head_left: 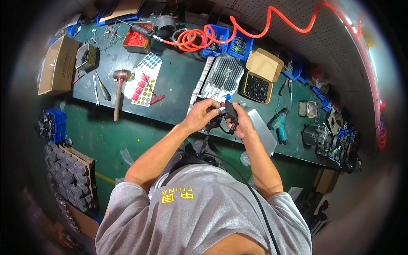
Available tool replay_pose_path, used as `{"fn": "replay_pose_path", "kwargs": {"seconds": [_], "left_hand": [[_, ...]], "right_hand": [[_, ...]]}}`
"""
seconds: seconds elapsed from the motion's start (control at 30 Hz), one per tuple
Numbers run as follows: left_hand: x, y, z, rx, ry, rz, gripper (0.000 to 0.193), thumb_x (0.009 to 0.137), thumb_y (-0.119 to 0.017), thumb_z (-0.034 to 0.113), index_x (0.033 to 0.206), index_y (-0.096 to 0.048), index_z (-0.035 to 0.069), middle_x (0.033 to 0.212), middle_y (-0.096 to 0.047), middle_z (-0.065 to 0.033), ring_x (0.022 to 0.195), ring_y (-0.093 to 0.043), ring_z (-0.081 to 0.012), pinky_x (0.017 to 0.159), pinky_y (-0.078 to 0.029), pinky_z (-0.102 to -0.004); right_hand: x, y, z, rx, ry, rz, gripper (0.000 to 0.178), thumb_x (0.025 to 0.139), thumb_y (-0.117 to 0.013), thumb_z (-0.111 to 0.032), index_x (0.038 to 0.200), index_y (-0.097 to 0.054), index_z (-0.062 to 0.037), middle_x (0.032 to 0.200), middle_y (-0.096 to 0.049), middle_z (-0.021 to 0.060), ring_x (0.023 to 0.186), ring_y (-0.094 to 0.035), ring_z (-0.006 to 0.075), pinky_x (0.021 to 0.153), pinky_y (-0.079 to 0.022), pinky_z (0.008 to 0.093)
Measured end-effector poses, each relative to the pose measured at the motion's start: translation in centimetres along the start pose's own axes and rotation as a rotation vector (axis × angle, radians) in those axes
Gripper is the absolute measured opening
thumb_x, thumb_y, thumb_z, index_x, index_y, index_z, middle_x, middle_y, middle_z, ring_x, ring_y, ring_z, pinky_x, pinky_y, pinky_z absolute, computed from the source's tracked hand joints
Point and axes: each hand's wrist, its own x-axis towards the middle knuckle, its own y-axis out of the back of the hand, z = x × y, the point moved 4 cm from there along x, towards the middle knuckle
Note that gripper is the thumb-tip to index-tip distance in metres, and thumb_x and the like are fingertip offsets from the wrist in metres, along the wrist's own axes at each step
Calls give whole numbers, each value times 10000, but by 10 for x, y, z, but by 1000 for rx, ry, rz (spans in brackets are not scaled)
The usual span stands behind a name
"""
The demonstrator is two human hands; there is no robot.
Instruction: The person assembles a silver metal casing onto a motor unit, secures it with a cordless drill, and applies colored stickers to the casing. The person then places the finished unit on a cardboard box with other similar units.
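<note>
In front of me, at the near edge of the bench, my two hands work close together. My right hand [243, 122] is closed around a flat black part [230, 112] with dark cabling hanging below it. Thumb and fingers of my left hand [202, 114] are pinched together just left of that part; what they hold, if anything, is too small to make out. Small red and blue pieces [228, 97] show just beyond my fingertips. Behind them lies a finned grey metal housing [222, 76], its near end partly hidden by my hands.
Right of the housing stand an open carton of black parts [256, 88], a teal power drill [279, 125] and a metal motor assembly [318, 137]. A mallet [121, 76], sticker sheets [146, 80] and a screwdriver [102, 85] lie left. An orange coiled air hose [199, 39] crosses the back.
</note>
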Motion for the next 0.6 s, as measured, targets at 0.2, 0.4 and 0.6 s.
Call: {"fn": "replay_pose_path", "kwargs": {"seconds": [0.2, 0.4, 0.6], "left_hand": [[-1, 1, -3, -59, -16, -23, 150, 994, -647, 107, 1085, -639, -12, 978, -658, -15, 919, -587, -76, 806, -515, -263], [-1, 3, 0, -52, -19, -41, 153, 992, -656, 120, 1071, -652, -10, 971, -663, -14, 918, -586, -84, 822, -511, -274], [-6, 6, 1, -118, 20, -7, 132, 977, -660, 97, 1046, -658, -15, 953, -657, -22, 909, -586, -87, 825, -493, -270]], "right_hand": [[-5, -7, -2, -34, 9, 15, 392, 1008, -581, -428, 1068, -639, -45, 840, -635, 46, 624, -549, 112, 443, -429, 249], [-7, -8, -2, -76, 23, 25, 396, 1011, -580, -427, 1070, -643, -40, 830, -633, 38, 611, -551, 106, 444, -435, 246], [-6, -10, -3, -210, 121, 4, 395, 1019, -574, -425, 1025, -661, -40, 766, -620, 24, 556, -551, 103, 431, -444, 252]]}}
